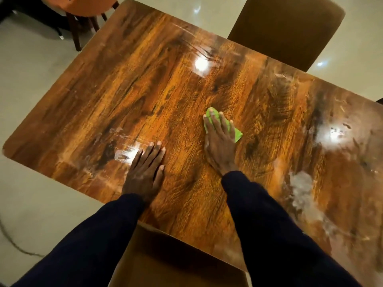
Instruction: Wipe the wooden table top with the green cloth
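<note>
Flat-palmed, the right hand [219,139] presses the green cloth [224,125] against the wooden table top [145,90] just right of the frame's centre; the left hand [146,168] lies open and empty on the wood.

Right fingers are spread over the folded cloth, not curled around it, so green shows only past the fingertips and at the lower right of the hand. The left hand rests palm down at lower centre, fingers together, apart from the cloth, beside a whitish smear [124,154] to its left. Both arms wear dark sleeves [269,224] entering from the bottom edge. More pale, cloudy residue [302,189] streaks the table's right side. A brown chair back [290,27] stands beyond the table at upper right, an orange chair [83,7] at upper left, and a brown chair seat [178,266] sits under the near edge at the bottom.
</note>
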